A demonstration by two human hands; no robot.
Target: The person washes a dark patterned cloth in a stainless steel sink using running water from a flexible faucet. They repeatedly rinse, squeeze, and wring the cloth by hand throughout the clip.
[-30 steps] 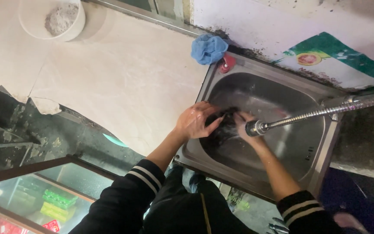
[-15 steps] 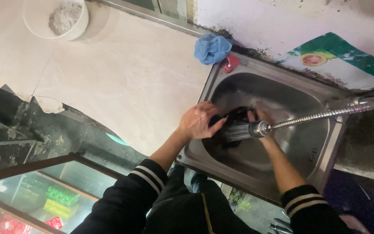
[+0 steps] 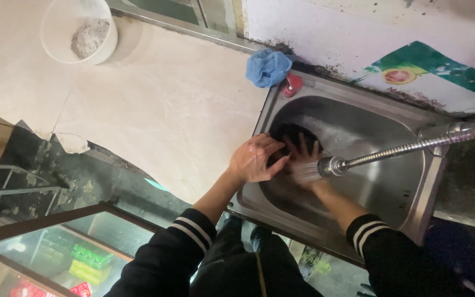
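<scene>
Hands, left (image 3: 257, 159) and right (image 3: 303, 157), clasp a dark object (image 3: 288, 133) inside the sink (image 3: 358, 126).

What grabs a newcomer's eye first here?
Both hands meet in the steel sink: the left hand and right hand press on a dark round object under the flexible sprayer head. Next, the blue cloth at the sink's far corner, and the white bucket across the pale counter.
</scene>
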